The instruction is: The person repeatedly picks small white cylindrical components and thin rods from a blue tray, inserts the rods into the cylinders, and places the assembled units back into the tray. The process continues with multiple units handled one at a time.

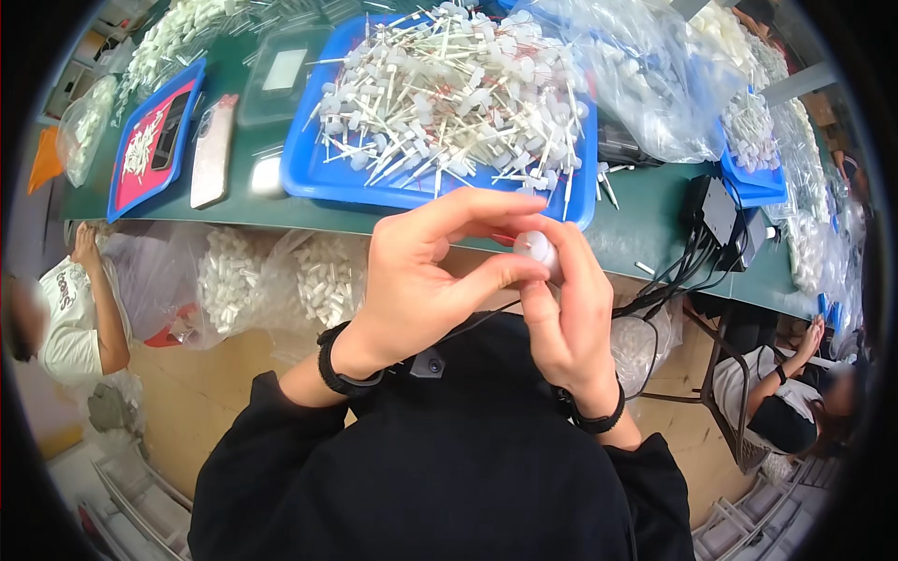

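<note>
My left hand (435,280) and my right hand (571,313) meet in front of my chest, near the table's front edge. Between their fingertips is a small round white plastic part (536,249), with a bit of red beside it. Thumbs and fingers of both hands close around this part, and its far side is hidden by them. Just beyond my hands lies a blue tray (304,178) heaped with thin white sticks that carry translucent caps and red wires (458,93).
On the green table (636,210) stand a smaller tray (124,192), a phone (213,150) and a black box with cables (708,210). Bags of white parts (229,276) hang below the edge. One person (79,309) sits at left, another (786,393) at right.
</note>
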Motion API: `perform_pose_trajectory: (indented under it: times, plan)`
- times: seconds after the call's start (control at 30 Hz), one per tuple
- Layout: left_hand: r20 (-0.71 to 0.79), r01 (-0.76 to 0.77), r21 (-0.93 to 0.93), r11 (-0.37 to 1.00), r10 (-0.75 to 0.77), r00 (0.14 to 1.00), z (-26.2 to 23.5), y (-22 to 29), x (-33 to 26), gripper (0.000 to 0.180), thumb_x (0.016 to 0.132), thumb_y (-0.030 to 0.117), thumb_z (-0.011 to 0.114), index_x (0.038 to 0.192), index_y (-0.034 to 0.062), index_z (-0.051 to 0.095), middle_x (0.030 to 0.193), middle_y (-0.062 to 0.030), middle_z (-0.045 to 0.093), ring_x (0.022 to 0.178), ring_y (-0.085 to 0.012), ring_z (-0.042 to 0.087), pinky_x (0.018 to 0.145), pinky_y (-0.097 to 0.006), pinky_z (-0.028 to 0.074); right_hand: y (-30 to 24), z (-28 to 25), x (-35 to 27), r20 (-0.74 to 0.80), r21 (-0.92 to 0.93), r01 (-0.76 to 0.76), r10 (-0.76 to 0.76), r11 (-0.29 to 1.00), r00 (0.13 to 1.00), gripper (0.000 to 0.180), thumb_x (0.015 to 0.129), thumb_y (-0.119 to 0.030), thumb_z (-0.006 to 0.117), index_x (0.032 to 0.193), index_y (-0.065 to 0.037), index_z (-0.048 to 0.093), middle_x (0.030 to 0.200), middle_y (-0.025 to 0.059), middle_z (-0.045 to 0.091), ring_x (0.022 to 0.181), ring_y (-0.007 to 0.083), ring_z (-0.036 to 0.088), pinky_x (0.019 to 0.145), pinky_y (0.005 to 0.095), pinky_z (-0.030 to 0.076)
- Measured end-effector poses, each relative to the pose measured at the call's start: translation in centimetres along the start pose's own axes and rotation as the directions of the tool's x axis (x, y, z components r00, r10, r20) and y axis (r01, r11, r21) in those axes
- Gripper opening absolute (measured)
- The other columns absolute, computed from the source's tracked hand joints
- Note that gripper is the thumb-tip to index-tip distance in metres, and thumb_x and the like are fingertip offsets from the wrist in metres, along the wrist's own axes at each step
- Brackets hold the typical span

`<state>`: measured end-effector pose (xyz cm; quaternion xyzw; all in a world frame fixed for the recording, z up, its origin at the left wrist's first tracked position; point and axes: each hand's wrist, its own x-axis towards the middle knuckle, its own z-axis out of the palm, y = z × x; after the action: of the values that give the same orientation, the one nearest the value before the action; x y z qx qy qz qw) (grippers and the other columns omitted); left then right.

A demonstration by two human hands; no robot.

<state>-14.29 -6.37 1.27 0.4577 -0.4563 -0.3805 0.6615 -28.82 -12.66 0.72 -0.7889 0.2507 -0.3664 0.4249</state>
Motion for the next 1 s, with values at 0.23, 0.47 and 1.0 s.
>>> perform_pose_trajectory:
  times: [0.23,0.47,1.0]
  plan:
    - [-0.099,0.011,-0.026,1.0,-0.013,0.995,-1.0,0.3,0.3,0.02,0.089,0.0,0.059,0.108,-0.0059,0.06,0.096,-0.0114,0.065,0.092,-0.0179,0.065,0.082,-0.028,0.049,0.8,-0.8,0.6,0.444,0.661,-0.627,0.46,0.412,0.769,0.045,0.092,-0.046,0.04,0.062,-0.013,0.034,0.05,-0.0024,0.029,0.041,0.008,0.025,0.041,0.0261,0.029]
    - [-0.048,0.059,-0.029,0.998,-0.061,0.997,-1.5,-0.6,-0.7,0.017,0.092,0.005,0.056,0.105,-0.005,0.061,0.097,-0.0102,0.064,0.092,-0.0154,0.063,0.082,-0.027,0.048,2.5,-0.6,0.4,0.477,0.86,-0.505,0.238,0.075,0.846,0.038,0.086,-0.038,0.044,0.06,-0.014,0.033,0.051,-0.003,0.03,0.045,0.0095,0.023,0.045,0.025,0.021]
    - [-0.021,0.144,-0.019,0.989,-0.144,0.989,-1.9,-0.9,-0.8,0.019,0.095,0.013,0.054,0.105,-0.0007,0.062,0.092,-0.0086,0.065,0.086,-0.0119,0.063,0.066,-0.023,0.052,3.7,0.3,0.6,0.585,0.788,-0.581,-0.046,-0.203,0.81,0.071,0.086,-0.075,0.012,0.059,-0.013,0.034,0.052,-0.001,0.033,0.042,0.012,0.032,0.04,0.0284,0.036]
